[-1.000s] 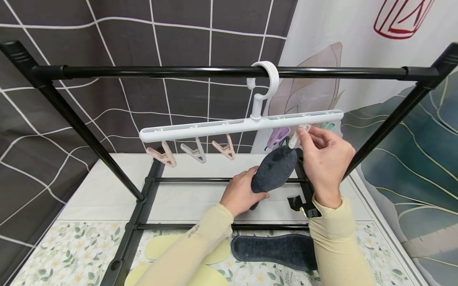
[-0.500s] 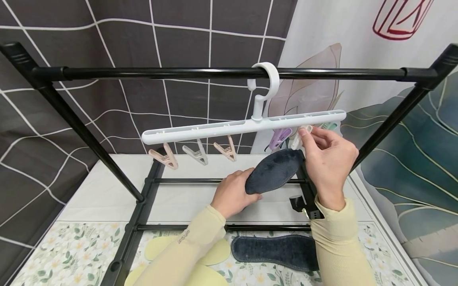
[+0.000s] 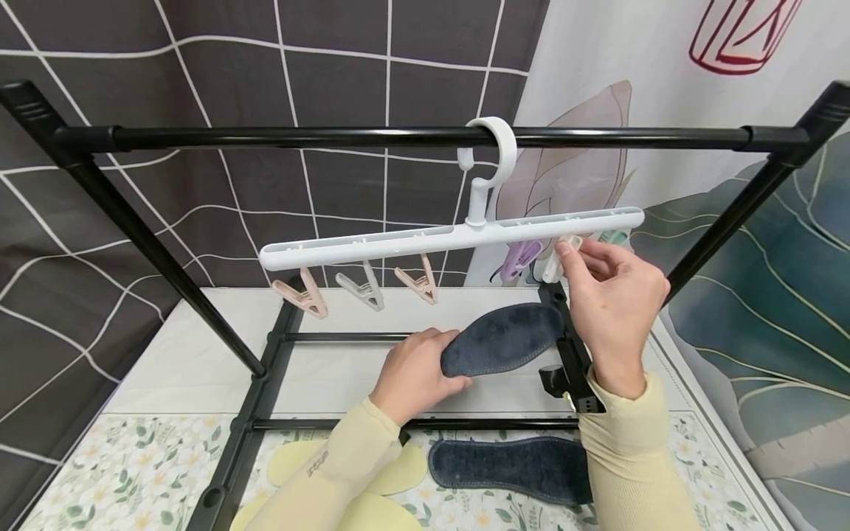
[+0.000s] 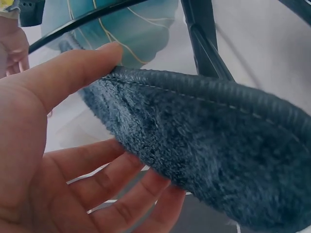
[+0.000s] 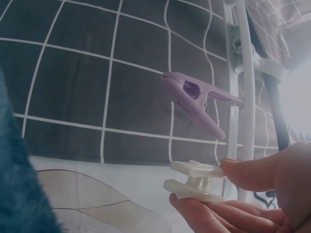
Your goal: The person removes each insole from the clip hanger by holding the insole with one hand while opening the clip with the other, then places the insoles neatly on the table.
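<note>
My left hand holds a dark blue plush insole by one end, thumb on the stitched edge and fingers beneath, as the left wrist view shows. The insole's far end lies just below my right hand, apart from the clips. Between thumb and fingers my right hand pinches a white clothespin under the right part of a white clip hanger. A purple clothespin hangs beside it on the left, a green clothespin on the right.
The hanger hooks over the black rack's top bar. Several pink and grey clothespins hang on its left half. Another dark blue insole and yellow insole shapes lie on the floral cloth in front.
My left hand has moved down and left with the insole, whose far end has come away from the white clothespin. My right hand still pinches that clothespin, slightly further right.
</note>
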Demonstrator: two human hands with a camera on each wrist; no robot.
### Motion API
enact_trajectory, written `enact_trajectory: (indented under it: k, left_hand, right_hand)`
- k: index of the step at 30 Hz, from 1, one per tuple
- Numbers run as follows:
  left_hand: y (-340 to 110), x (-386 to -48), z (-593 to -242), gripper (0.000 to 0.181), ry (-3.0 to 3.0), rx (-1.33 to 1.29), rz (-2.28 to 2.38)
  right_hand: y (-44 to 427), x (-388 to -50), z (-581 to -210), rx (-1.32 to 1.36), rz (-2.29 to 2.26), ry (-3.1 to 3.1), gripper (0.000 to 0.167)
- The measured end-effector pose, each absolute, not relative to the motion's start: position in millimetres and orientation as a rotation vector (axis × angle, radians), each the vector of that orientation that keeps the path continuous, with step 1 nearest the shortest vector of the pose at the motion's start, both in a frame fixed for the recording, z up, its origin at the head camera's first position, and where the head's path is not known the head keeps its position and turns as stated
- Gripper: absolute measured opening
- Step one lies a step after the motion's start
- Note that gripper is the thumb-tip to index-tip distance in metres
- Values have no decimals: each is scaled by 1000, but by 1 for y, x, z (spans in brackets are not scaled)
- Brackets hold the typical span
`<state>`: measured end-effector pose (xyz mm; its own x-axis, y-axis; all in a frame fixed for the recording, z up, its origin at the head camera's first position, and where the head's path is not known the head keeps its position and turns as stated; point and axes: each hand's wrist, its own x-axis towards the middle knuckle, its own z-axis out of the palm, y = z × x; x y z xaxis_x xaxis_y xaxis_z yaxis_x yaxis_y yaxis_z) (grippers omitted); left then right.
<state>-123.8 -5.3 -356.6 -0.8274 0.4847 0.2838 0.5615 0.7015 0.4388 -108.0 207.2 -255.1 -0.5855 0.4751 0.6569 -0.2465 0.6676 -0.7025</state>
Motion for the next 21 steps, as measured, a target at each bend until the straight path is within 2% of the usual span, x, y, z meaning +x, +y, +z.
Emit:
enact_trajectory:
  k: [6, 11, 21]
  left_hand:
    - [-7, -111, -355, 63, -2761, -872, -776]
    - [-8, -101, -360, 58, -2752, -907, -745]
    - [-7, -87, -367, 64, -2850, -945, -647]
  right_hand:
    - [208, -107, -254, -189, 1005, -1975, 27]
    - [208, -105, -254, -200, 990, -1993, 28]
    - [207, -101, -252, -204, 966, -2008, 29]
